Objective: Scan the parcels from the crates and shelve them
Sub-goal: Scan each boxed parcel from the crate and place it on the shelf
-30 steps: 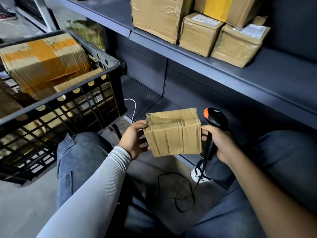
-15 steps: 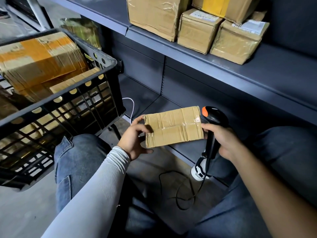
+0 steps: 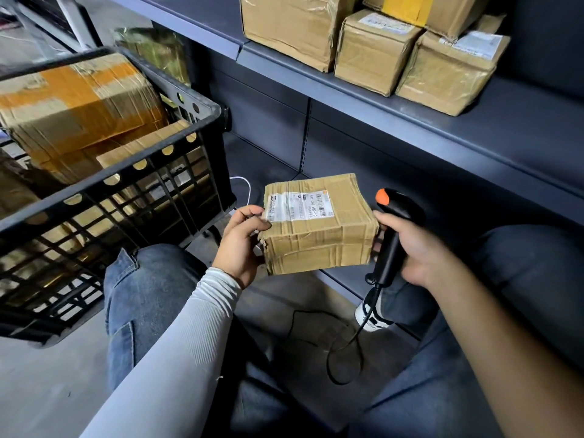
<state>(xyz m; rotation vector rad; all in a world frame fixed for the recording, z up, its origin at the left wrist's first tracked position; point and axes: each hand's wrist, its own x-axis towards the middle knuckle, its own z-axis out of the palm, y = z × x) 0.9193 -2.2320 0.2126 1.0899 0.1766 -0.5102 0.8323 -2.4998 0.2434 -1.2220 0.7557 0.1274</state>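
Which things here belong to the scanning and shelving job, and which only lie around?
Belong to the job:
- parcel, held by left hand, label up
- scanner, gripped by right hand
- black crate with more parcels
- shelf with shelved parcels

Just lying about:
- white cable behind the crate
- green-wrapped packet, blurred

At centre frame I hold a small taped brown cardboard parcel (image 3: pixel 319 224), its white barcode label (image 3: pixel 298 206) facing up. More parcels (image 3: pixel 79 105) fill the black crate (image 3: pixel 132 197) at left; others sit on the grey shelf (image 3: pixel 474 121), upper right.
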